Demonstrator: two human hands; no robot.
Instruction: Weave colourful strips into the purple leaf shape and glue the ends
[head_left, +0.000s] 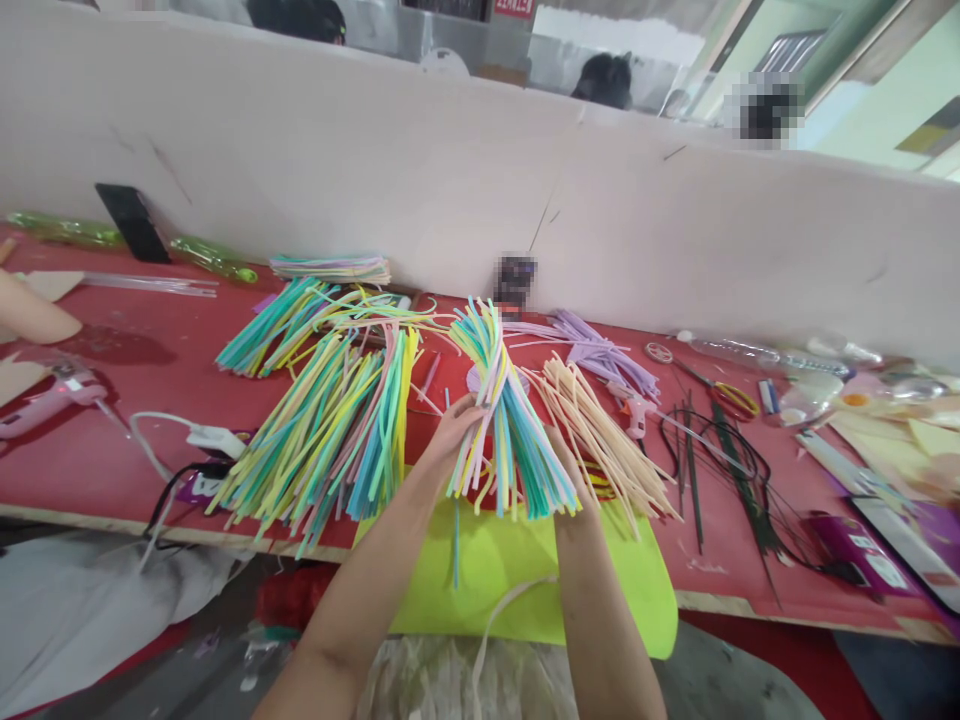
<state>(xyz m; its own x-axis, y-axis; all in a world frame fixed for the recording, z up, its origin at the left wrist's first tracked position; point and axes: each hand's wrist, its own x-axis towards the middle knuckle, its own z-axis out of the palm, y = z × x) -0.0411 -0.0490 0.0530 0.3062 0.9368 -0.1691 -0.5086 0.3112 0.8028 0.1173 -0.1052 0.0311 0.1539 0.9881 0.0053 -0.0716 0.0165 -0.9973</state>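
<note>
My left hand (452, 432) and my right hand (564, 462) both grip one bundle of pastel strips (504, 415), blue, green, yellow and pink, held over the red table (97, 460). The bundle fans out above and below my fingers, and its lower ends hide most of the right hand. A yellow-green foam sheet (510, 580) lies under my forearms at the table's front edge. A large pile of mixed strips (330, 425) lies just left of my left hand. A cream strip bundle (600, 440) lies just right of my right hand.
A pink glue gun (49, 405) and a white cable (187, 435) lie far left, beside another person's arm (30, 312). Lilac strips (600, 352), a small glue gun (636, 408), scissors (720, 390), dark wires (731, 470) and packets sit right. A white partition (450, 180) backs the table.
</note>
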